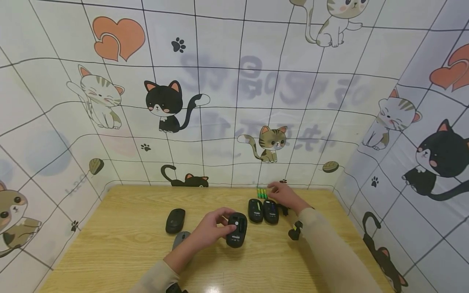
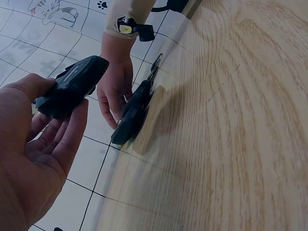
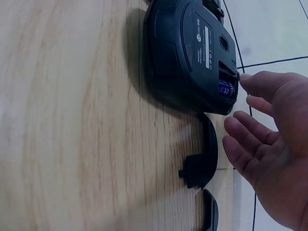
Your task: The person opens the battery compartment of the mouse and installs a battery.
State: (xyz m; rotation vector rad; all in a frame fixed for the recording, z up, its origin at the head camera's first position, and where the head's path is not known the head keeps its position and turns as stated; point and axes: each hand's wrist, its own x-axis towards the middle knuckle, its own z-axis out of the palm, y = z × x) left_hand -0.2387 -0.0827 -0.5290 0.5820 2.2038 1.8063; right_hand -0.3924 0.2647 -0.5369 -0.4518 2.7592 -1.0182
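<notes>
My left hand (image 1: 209,228) pinches a black computer mouse (image 1: 238,240) between thumb and fingers, its underside turned up with an open battery slot; in the left wrist view this mouse (image 2: 77,84) is raised above the table. My right hand (image 1: 286,196) reaches to the back of the table beside several green batteries (image 1: 261,193), fingers loosely bent with nothing visible between them. Just in front lie two upturned black mice, the left one (image 1: 255,211) and the right one (image 1: 271,212). A purple battery (image 3: 225,88) sits in the slot of a mouse in the right wrist view.
On the left of the wooden table (image 1: 135,236) lie a black mouse (image 1: 175,221) and a grey mouse (image 1: 179,239), the latter partly hidden by my left forearm. Loose black covers (image 3: 204,163) lie beside the upturned mice. A cat-patterned cloth (image 1: 220,154) hangs behind the table.
</notes>
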